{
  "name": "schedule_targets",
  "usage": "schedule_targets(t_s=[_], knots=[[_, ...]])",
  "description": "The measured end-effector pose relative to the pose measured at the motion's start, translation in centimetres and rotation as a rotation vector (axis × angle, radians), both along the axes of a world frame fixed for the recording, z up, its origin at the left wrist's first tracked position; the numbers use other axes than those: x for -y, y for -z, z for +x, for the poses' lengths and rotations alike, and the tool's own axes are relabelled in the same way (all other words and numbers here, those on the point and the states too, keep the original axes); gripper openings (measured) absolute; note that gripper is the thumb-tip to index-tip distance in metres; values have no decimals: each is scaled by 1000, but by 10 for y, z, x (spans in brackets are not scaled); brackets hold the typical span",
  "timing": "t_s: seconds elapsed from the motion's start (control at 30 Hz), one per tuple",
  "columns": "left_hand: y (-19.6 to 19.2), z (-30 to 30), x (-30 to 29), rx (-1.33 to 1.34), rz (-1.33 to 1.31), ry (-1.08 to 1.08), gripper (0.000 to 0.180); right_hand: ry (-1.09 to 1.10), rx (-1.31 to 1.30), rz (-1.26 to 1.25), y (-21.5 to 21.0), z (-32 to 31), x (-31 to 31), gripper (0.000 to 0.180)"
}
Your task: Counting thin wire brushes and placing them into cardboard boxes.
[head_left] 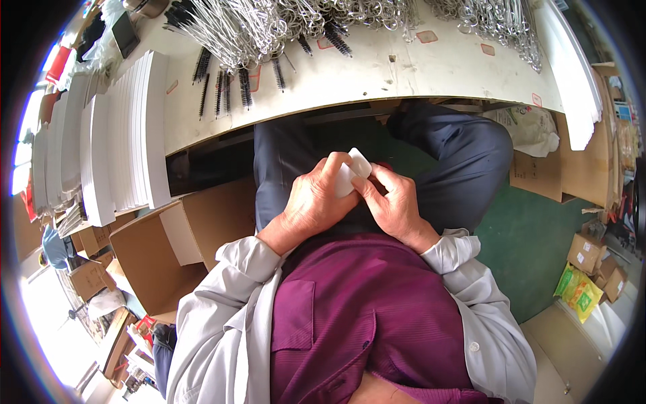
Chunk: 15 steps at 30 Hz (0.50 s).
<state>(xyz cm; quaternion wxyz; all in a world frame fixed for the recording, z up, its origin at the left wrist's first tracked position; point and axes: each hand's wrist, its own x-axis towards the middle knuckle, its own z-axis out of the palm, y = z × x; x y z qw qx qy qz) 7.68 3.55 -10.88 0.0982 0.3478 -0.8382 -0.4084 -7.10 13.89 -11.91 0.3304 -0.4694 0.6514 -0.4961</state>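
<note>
Above my lap, in front of my body, both hands meet at a small white piece with rounded corners (361, 163). It looks like two flat parts set at an angle; its kind I cannot make out. My left hand (315, 196) has its fingers closed round the left side of it. From the right, my right hand (394, 206) pinches its near edge between thumb and fingers. The fingers hide part of the piece. Beyond my hands, on the table (377, 75), lies a heap of wire-handled brushes (269, 27) with looped metal ends, some showing black bristles (244, 89).
Tall stacks of white flat cartons (131, 128) stand at the table's left end, with another white stack (572, 74) at the right. An open cardboard box (158, 249) sits at my left. A white plastic bag (531, 128) and a yellow-green packet (579, 291) are at right.
</note>
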Motion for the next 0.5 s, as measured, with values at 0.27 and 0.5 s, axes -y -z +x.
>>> schedule_targets(t_s=[0.27, 0.5], knots=[[0, 3, -5, -30, 12, -58, 58, -12, -219, -112, 1, 1, 5, 27], [8, 2, -10, -4, -81, -44, 64, 61, 305, 100, 1, 3, 7, 18]])
